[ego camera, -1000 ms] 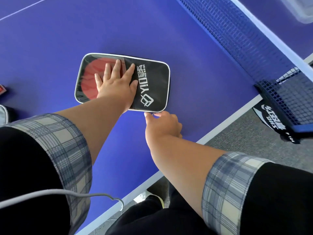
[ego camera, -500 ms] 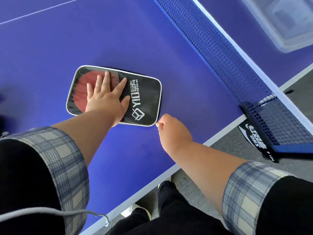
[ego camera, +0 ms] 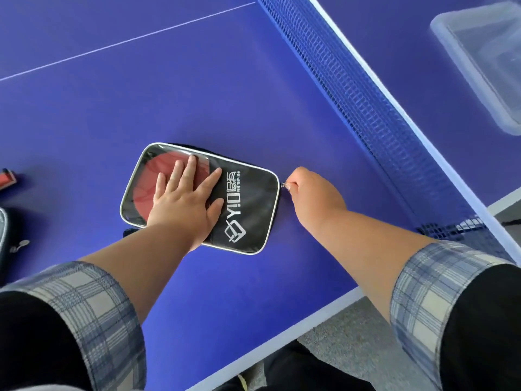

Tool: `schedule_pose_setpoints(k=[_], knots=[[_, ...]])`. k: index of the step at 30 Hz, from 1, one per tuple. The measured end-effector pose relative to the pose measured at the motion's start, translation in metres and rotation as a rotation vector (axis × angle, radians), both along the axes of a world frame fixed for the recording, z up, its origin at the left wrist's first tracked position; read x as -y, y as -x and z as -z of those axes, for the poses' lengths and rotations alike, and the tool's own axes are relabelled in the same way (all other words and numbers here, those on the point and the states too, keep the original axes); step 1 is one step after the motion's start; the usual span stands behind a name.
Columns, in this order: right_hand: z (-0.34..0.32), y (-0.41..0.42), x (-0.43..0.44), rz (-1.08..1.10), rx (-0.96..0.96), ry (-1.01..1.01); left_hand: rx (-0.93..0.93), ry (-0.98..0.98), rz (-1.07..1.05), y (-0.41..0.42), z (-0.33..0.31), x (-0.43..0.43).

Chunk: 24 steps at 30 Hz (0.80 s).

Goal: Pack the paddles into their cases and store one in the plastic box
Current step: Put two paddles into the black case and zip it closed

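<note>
Up the short edge of the flat black fabric case (ego camera: 253, 213) the right hand (ego camera: 313, 193) has slid since before, and it pinches the small silver zipper pull (ego camera: 283, 185). Beside it the left hand (ego camera: 186, 201) lies flat and open on the case, over the round red paddle (ego camera: 146, 193).

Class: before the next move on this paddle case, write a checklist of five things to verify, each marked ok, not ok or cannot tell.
1. Left hand presses the case flat: ok.
2. Right hand pinches the zipper pull: ok.
3. Paddle lies inside the case: ok.
4. Zipper closed all the way round: cannot tell.
5. Box in sight beyond the net: ok.
</note>
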State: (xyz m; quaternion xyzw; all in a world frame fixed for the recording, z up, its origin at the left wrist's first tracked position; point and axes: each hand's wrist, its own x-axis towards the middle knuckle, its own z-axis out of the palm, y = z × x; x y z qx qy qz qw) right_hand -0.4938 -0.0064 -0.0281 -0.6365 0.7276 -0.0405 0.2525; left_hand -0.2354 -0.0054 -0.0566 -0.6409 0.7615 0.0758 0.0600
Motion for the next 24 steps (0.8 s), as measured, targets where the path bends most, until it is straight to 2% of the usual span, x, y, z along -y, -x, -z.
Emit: schedule_pose_setpoints(k=[7, 12, 18, 24], knots=[[-0.010, -0.013, 0.072, -0.374, -0.115, 0.016, 0.002, 0.004, 0.001, 0.001, 0.001, 0.000], [-0.005, -0.043, 0.111, -0.650, -0.185, 0.108, -0.015, 0.014, 0.005, 0.001, 0.001, 0.000], [0.005, -0.092, 0.133, -0.690, -0.136, 0.142, -0.026, 0.027, 0.014, 0.001, 0.001, 0.001], [0.009, -0.101, 0.140, -0.678, -0.156, 0.159, -0.036, 0.043, 0.018, 0.000, 0.004, 0.002]])
